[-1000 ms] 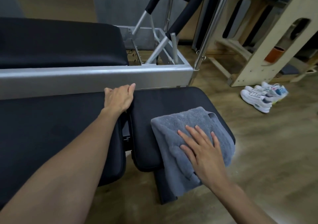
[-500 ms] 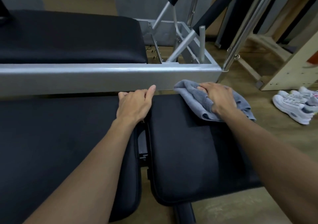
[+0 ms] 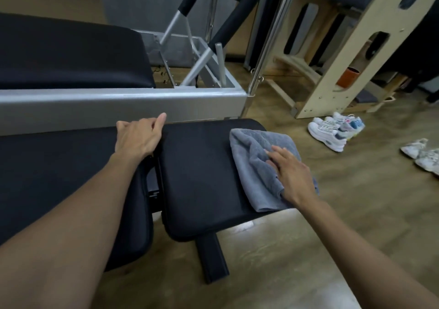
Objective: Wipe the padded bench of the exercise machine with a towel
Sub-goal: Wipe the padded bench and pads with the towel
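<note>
R forearm enters from 5 o'clock, L forearm from 7 o'clock. Right hand (image 3: 293, 176) lies palm-down on the grey towel (image 3: 257, 166), fingers spread and flat, pressing the cloth to the pad; no pinch, nothing gripped. Vs. 0.5 s ago: hand and towel were at the pad's far edge, against the metal rail, cloth bunched under a curled hand. Now both sit nearer the viewer along the pad's R side, approx. 3 o'clock of pad centre, and the cloth is spread flatter.

Towel: grey terry, folded w/ visible creases, far corner lying flat on the pad, near corner at the pad's near R edge. R edge overhangs the pad slightly behind the hand.

Padded bench (image 3: 202, 173): black, smooth, matte, rounded corners, w/ a black strut under its near edge. Surface L of the towel is bare. A narrow gap at 9 o'clock separates it from a larger black pad (image 3: 59, 178).

Left hand (image 3: 139, 137) is unchanged in place: it rests at the far end of that gap, fingers loosely curled over the pad edges, thumb tip up beside the silver rail (image 3: 118, 106). Holds nothing loose.

Beyond the rail, 11 o'clock: another black cushion (image 3: 71, 54). At 12 o'clock: padded bar (image 3: 221, 7) on silver arms. At 2 o'clock on the wood floor: white sneakers (image 3: 332, 131), plus wooden apparatus (image 3: 344, 47).
</note>
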Action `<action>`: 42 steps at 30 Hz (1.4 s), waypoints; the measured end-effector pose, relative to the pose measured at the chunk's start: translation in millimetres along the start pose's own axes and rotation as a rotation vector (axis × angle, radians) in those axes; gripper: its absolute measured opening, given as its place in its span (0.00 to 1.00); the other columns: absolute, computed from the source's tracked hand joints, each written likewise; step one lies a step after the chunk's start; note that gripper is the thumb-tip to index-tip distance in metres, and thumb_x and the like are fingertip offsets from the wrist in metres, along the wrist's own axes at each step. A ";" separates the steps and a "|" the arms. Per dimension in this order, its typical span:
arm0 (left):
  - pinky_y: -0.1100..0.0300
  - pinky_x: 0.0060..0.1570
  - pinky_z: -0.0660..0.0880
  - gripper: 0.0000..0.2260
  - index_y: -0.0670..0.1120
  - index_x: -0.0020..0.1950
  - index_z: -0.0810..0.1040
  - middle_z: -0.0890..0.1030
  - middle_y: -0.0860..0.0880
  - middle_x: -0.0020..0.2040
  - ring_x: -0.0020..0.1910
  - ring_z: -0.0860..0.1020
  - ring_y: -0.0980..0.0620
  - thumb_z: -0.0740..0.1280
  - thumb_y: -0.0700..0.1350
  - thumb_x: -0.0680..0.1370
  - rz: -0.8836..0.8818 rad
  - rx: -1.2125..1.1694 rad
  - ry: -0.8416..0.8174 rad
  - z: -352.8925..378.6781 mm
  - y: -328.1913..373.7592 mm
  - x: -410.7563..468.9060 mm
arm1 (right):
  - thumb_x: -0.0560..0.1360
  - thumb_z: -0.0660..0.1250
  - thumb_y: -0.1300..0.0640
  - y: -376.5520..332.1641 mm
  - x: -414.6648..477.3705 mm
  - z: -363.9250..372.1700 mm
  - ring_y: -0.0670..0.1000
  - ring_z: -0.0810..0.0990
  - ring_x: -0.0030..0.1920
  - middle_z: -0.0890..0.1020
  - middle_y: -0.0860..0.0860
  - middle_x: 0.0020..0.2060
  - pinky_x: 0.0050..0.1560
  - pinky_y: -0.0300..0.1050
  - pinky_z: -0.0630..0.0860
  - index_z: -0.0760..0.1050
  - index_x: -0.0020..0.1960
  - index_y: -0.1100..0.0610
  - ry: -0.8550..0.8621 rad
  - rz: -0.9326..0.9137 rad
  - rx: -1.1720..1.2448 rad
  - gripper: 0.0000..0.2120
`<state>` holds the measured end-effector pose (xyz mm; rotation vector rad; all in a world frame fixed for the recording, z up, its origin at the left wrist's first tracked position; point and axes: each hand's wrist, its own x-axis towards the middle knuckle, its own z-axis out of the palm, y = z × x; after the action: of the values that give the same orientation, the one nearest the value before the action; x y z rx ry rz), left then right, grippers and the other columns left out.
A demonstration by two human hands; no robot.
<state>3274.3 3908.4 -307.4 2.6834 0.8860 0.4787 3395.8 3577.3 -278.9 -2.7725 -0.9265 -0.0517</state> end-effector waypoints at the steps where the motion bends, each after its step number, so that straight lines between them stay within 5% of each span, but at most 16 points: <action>1: 0.47 0.59 0.60 0.32 0.49 0.51 0.80 0.83 0.41 0.50 0.51 0.78 0.41 0.39 0.61 0.81 0.001 0.001 0.002 -0.7 0.7 -0.9 | 0.82 0.54 0.47 4.1 -13.2 -1.3 0.49 0.59 0.75 0.66 0.46 0.74 0.69 0.56 0.63 0.69 0.71 0.46 0.012 0.014 0.023 0.19; 5: 0.45 0.61 0.60 0.32 0.49 0.50 0.80 0.83 0.40 0.48 0.51 0.78 0.40 0.40 0.62 0.81 0.005 -0.005 -0.001 -0.7 2.4 -1.5 | 0.76 0.56 0.38 -3.2 -32.6 -3.1 0.54 0.70 0.66 0.75 0.47 0.64 0.63 0.58 0.68 0.74 0.61 0.47 0.077 0.112 0.120 0.20; 9: 0.45 0.60 0.60 0.30 0.50 0.44 0.77 0.82 0.38 0.47 0.48 0.77 0.40 0.40 0.64 0.80 -0.009 -0.039 0.020 1.8 -1.4 -0.1 | 0.72 0.56 0.29 -29.0 -21.4 4.3 0.55 0.67 0.64 0.72 0.47 0.63 0.61 0.63 0.64 0.68 0.61 0.45 0.102 0.186 0.035 0.26; 14: 0.46 0.58 0.61 0.31 0.50 0.43 0.78 0.82 0.39 0.47 0.45 0.75 0.42 0.39 0.65 0.79 -0.045 -0.048 0.010 1.7 -1.4 2.0 | 0.75 0.57 0.35 -77.3 -52.4 26.0 0.53 0.69 0.63 0.74 0.46 0.62 0.58 0.61 0.62 0.71 0.63 0.46 0.202 -0.002 -0.055 0.23; 18: 0.50 0.62 0.60 0.36 0.53 0.54 0.83 0.82 0.41 0.56 0.58 0.74 0.40 0.38 0.66 0.79 -0.163 -0.177 -0.036 -0.8 -5.1 10.1 | 0.74 0.57 0.36 -157.5 -67.7 44.5 0.54 0.71 0.63 0.75 0.48 0.62 0.60 0.66 0.63 0.71 0.66 0.47 0.176 -0.232 -0.022 0.25; 24: 0.51 0.67 0.56 0.37 0.56 0.47 0.84 0.81 0.43 0.58 0.62 0.72 0.42 0.35 0.65 0.79 -0.289 -0.359 -0.093 -5.5 -5.8 21.7 | 0.77 0.50 0.36 -184.7 -10.8 58.5 0.52 0.57 0.76 0.64 0.49 0.75 0.70 0.70 0.51 0.59 0.76 0.46 -0.001 -0.369 -0.014 0.30; 26: 0.51 0.67 0.55 0.38 0.53 0.53 0.83 0.79 0.43 0.62 0.65 0.71 0.43 0.35 0.65 0.79 -0.318 -0.393 -0.134 -8.4 -8.6 25.0 | 0.78 0.51 0.36 -188.8 37.0 61.6 0.51 0.54 0.76 0.61 0.48 0.76 0.71 0.69 0.48 0.57 0.76 0.44 -0.048 -0.365 0.001 0.29; 29: 0.50 0.69 0.54 0.36 0.47 0.68 0.75 0.73 0.42 0.70 0.72 0.65 0.44 0.39 0.66 0.79 -0.349 -0.426 -0.169 -8.1 -8.2 28.2 | 0.79 0.50 0.37 -200.4 106.8 67.4 0.50 0.54 0.76 0.61 0.46 0.76 0.71 0.68 0.47 0.57 0.76 0.44 -0.115 -0.340 0.015 0.27; 34: 0.50 0.59 0.57 0.27 0.50 0.63 0.72 0.79 0.47 0.62 0.64 0.74 0.45 0.48 0.67 0.78 -0.317 -0.320 -0.090 0.4 -4.6 30.5 | 0.78 0.49 0.39 -201.4 131.7 73.4 0.53 0.65 0.71 0.70 0.48 0.71 0.68 0.67 0.52 0.67 0.70 0.46 -0.065 -0.333 0.013 0.25; 39: 0.51 0.60 0.60 0.25 0.50 0.64 0.74 0.79 0.47 0.62 0.63 0.74 0.45 0.58 0.66 0.76 -0.345 -0.309 -0.123 -14.7 10.3 20.6 | 0.79 0.49 0.38 -179.4 98.0 63.1 0.49 0.54 0.76 0.61 0.46 0.76 0.71 0.64 0.46 0.58 0.75 0.42 -0.068 -0.294 0.037 0.25; 42: 0.49 0.63 0.66 0.21 0.49 0.63 0.74 0.74 0.45 0.62 0.63 0.72 0.43 0.67 0.58 0.75 -0.370 -0.402 0.028 -19.8 42.8 -1.5 | 0.79 0.48 0.38 -152.7 67.6 54.9 0.49 0.51 0.77 0.58 0.45 0.77 0.72 0.64 0.47 0.55 0.76 0.41 -0.035 -0.203 0.007 0.26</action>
<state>3287.8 3877.4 -274.6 2.0989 1.1263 0.5399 3356.7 3747.8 -295.9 -2.6708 -1.2114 -0.0325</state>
